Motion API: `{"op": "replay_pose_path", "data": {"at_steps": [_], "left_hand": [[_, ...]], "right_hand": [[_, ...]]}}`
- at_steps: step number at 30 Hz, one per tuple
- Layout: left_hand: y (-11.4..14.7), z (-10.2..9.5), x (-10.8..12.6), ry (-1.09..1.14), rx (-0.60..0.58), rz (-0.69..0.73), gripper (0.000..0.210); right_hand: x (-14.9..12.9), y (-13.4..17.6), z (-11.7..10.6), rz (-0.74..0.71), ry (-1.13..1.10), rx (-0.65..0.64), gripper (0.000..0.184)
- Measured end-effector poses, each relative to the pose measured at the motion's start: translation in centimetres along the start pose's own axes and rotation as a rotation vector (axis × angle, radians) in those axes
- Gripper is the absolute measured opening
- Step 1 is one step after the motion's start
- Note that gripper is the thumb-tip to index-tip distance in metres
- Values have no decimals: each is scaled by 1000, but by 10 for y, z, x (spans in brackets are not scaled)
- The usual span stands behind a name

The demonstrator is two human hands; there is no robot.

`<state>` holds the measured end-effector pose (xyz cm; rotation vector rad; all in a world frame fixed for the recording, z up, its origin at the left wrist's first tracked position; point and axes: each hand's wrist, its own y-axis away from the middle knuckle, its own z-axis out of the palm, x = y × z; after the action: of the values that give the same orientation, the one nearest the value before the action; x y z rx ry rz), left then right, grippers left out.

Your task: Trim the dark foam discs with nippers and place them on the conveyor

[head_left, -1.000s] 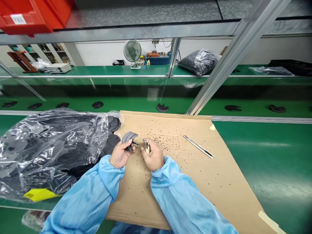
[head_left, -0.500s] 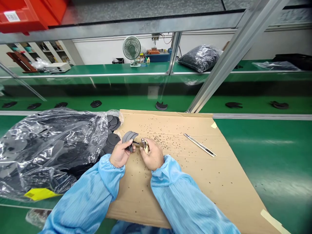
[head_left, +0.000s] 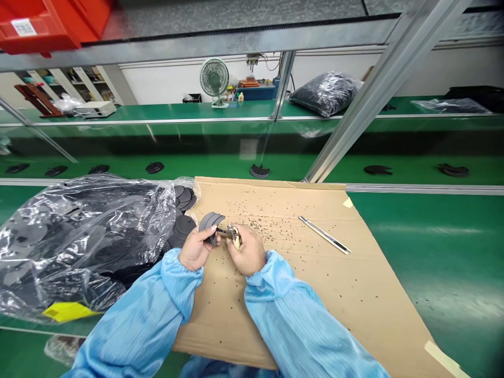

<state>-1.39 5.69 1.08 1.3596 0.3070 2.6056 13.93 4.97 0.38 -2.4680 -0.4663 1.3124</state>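
Pinched in my left hand (head_left: 196, 249) is a small stack of dark grey curved plastic parts (head_left: 211, 221), fanned slightly, with a thin black piece sticking out to the right. My right hand (head_left: 249, 251) is closed around small cutting pliers (head_left: 235, 236) with pale yellow handles; their jaws point up and lie close to that thin piece. Whether the jaws touch it I cannot tell. Both hands are above a cardboard sheet (head_left: 283, 294) scattered with tiny black bits. More round dark parts (head_left: 184, 226) lie left of my left hand, at the mouth of a clear bag.
The large clear plastic bag (head_left: 90, 236) full of dark parts covers the left. A utility knife (head_left: 325, 234) lies on the cardboard's right. Behind, a green conveyor belt (head_left: 220, 168) carries several spaced dark parts. A metal post (head_left: 354, 105) slants at the right; a red bin (head_left: 55, 26) sits overhead.
Hands, parts and pliers keep almost the same pose. The whole view has shifted slightly, and the curved part on the belt ahead has drifted a little left relative to the surroundings.
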Motion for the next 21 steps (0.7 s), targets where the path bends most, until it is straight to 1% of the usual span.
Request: {"op": "replay_pose_path", "data": {"at_steps": [13, 21], "left_hand": [[0, 1, -1, -21, -1, 9, 22], [0, 1, -2, -25, -7, 17, 21]], "right_hand": [[1, 0, 1, 14, 6, -23, 29], [0, 0, 0, 22, 16, -43, 29]]}}
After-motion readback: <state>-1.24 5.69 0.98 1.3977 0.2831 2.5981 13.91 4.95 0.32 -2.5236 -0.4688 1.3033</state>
